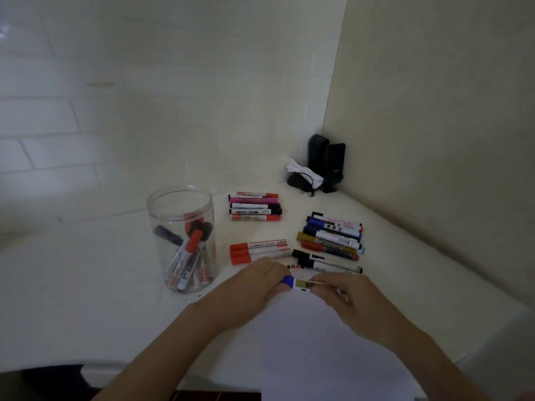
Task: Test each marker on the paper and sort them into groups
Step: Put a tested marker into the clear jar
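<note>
L hand (262,280): grips blue cap of marker (298,284)
R hand (341,293): pinches its barrel
Labels: too blurred to read
Paper (318,342): bench front edge

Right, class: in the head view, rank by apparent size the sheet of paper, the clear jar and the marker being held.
1. paper, though nearest the camera
2. clear jar
3. blue-capped marker, held by both hands and partly hidden

marker (301,284) ends hidden, paper (333,357) edge cropped

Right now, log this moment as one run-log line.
left hand grips blue cap | right hand holds marker barrel | over paper | jar still holds markers
</note>
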The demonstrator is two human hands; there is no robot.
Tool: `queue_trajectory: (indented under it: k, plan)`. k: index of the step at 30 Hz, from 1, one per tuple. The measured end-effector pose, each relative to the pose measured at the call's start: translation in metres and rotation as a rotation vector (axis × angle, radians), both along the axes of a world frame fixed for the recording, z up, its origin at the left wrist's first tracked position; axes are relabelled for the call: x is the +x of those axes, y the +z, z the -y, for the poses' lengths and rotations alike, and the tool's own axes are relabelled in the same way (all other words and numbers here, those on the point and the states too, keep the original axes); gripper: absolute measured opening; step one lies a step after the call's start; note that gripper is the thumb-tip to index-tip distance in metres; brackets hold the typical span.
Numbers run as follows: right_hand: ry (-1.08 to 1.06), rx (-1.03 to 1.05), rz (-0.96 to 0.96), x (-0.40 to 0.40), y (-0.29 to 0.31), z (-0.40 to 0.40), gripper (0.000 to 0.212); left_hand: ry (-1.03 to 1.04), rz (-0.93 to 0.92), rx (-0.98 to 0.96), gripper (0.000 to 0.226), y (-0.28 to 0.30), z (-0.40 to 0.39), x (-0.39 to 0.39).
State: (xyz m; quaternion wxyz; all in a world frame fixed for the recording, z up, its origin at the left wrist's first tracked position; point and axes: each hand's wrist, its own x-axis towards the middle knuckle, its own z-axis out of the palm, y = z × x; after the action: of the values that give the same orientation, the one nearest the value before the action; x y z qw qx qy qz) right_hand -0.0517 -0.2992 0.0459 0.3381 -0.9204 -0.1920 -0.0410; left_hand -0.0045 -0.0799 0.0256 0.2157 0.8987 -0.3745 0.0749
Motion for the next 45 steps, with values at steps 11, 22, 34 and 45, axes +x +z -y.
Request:
queue_trajectory:
  k: [11, 22, 34, 45]
  plan:
    - [0.082, -0.282, 0.435, 0.004, -0.018, 0.002, 0.043, -0.072, -0.724, -0.150, 0.037, 0.013, -0.018, 0.001]
    - [-0.134, 0.614, -0.275, 0.006, -0.025, -0.038, 0.028, 0.050, -0.929, -1.356, 0.029, 0.014, 0.030, -0.014]
    - [-0.320, -0.185, 0.465, -0.004, -0.047, -0.025, 0.028, 0.358, -1.236, -1.659, 0.028, 0.003, 0.070, -0.013]
    - [0.004, -0.088, -0.035, -0.002, -0.007, 0.004, 0.016, -0.044, 0.338, 0.084, 0.024, -0.017, 0.019, 0.003]
